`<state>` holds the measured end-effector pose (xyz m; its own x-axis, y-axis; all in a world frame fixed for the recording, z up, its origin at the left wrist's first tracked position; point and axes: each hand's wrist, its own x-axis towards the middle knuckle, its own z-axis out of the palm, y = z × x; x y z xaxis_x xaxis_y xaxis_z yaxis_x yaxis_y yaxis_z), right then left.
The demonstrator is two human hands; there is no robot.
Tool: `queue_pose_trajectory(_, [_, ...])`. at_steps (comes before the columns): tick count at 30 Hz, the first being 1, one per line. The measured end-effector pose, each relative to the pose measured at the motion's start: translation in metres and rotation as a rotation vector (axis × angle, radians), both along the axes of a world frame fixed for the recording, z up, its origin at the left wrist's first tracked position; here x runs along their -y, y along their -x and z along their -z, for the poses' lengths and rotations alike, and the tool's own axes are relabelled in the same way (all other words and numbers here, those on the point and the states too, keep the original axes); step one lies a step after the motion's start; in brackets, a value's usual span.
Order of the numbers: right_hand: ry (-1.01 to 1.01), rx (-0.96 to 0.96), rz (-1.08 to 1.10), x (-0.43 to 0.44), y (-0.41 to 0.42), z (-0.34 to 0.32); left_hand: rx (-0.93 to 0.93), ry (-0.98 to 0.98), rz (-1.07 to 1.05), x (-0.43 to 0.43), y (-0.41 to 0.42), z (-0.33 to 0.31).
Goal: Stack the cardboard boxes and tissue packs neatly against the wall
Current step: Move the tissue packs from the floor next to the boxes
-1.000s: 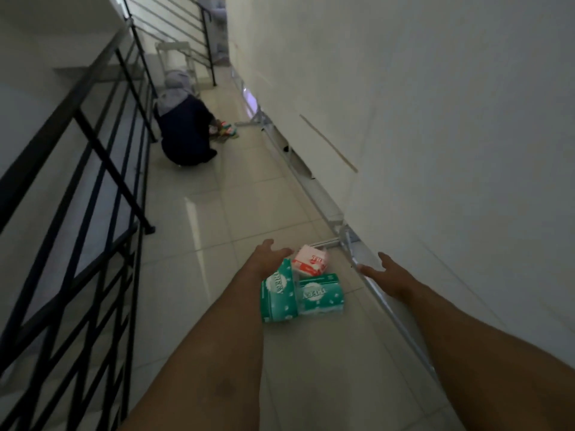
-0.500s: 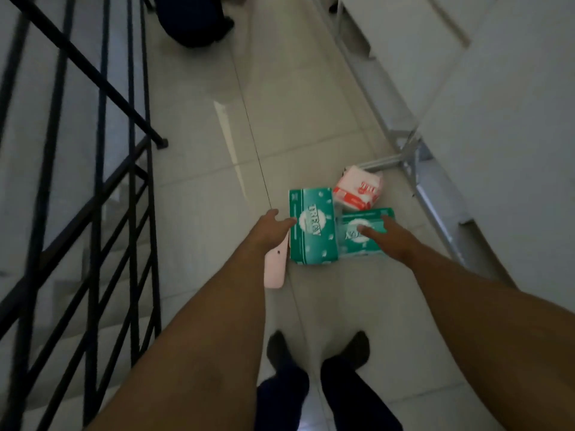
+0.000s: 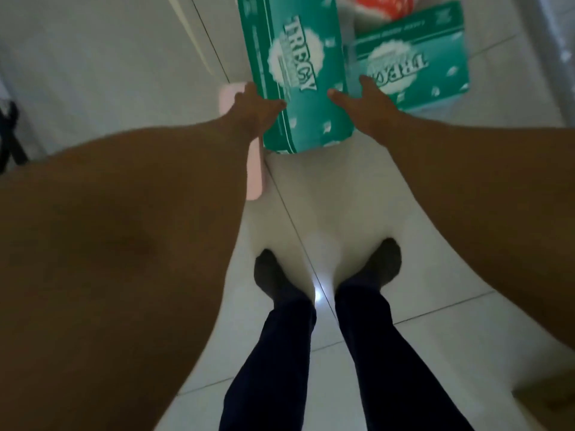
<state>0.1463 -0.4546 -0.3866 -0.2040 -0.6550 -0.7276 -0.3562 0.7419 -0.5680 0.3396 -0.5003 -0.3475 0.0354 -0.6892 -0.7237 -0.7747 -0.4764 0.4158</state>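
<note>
A long green tissue pack (image 3: 295, 73) lies on the tiled floor straight ahead of my feet. My left hand (image 3: 255, 110) is on its left edge, thumb on top and fingers curled down the side. My right hand (image 3: 370, 104) has its fingers spread; the thumb touches the pack's right edge and a finger reaches the second green tissue pack (image 3: 413, 63) lying beside it. A red and white pack (image 3: 382, 7) shows at the top edge, behind both. A flat pink item (image 3: 256, 169) lies along the long pack's left side, partly under my left wrist.
My two feet (image 3: 326, 272) in dark socks and dark trousers stand on the white tiles just behind the packs. The foot of a black railing (image 3: 12, 135) is at the far left. A pale wall base (image 3: 560, 57) runs along the right edge.
The view has tipped down and closer to the packs. My right hand has shifted left from the second green pack toward the long pack's right edge. My left hand stays on its left edge.
</note>
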Motion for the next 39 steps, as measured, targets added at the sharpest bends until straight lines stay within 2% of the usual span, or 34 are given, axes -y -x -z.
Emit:
queue_pose_trajectory(11, [0.070, 0.066, 0.122, 0.010, -0.018, 0.076, -0.095, 0.045, -0.203, 0.025, 0.011, 0.081])
queue_pose_trajectory(15, [0.083, -0.005, 0.101, 0.017, -0.016, 0.095, -0.077, 0.041, -0.254, 0.037, 0.018, 0.093])
queue_pose_trajectory(22, [0.063, 0.094, 0.144, 0.019, -0.013, 0.099, -0.100, 0.043, -0.396, 0.042, 0.028, 0.088])
queue_pose_trajectory(33, [0.130, 0.219, 0.244, 0.008, -0.003, 0.081, -0.164, 0.064, -0.456, 0.028, 0.033, 0.058])
queue_pose_trajectory(39, [0.194, 0.238, 0.265, -0.014, 0.009, 0.071, -0.169, 0.075, -0.420, 0.020, 0.038, 0.045])
